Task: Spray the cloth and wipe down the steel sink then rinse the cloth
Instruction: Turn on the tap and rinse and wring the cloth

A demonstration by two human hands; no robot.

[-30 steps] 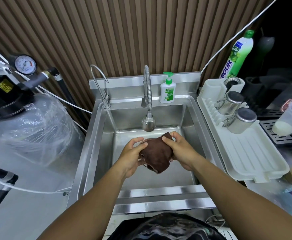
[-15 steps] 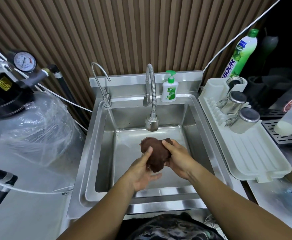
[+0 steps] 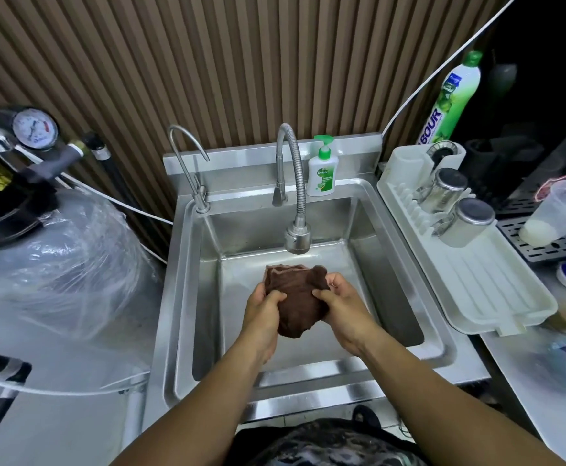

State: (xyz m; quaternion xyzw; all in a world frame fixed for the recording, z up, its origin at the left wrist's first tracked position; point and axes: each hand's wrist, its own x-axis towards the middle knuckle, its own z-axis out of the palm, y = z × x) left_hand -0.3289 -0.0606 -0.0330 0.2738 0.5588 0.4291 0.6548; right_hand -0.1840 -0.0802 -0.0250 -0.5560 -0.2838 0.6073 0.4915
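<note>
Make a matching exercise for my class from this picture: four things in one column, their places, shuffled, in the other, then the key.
1 brown cloth
2 soap pump bottle
3 steel cups
4 pressure gauge

A upside down on the white drying rack
B above the wrapped tank
C gripped by the left hand and right hand over the sink
D on the sink's back ledge

Pairs: 1-C, 2-D, 3-A, 4-B

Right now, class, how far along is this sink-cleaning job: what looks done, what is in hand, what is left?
Looks done: spraying and wiping, as neither hand holds a sprayer and the brown cloth is bunched up. In hand: the left hand and right hand both grip it over the steel sink, below the tap head. Left: no water stream shows, so rinsing seems unfinished.
</note>
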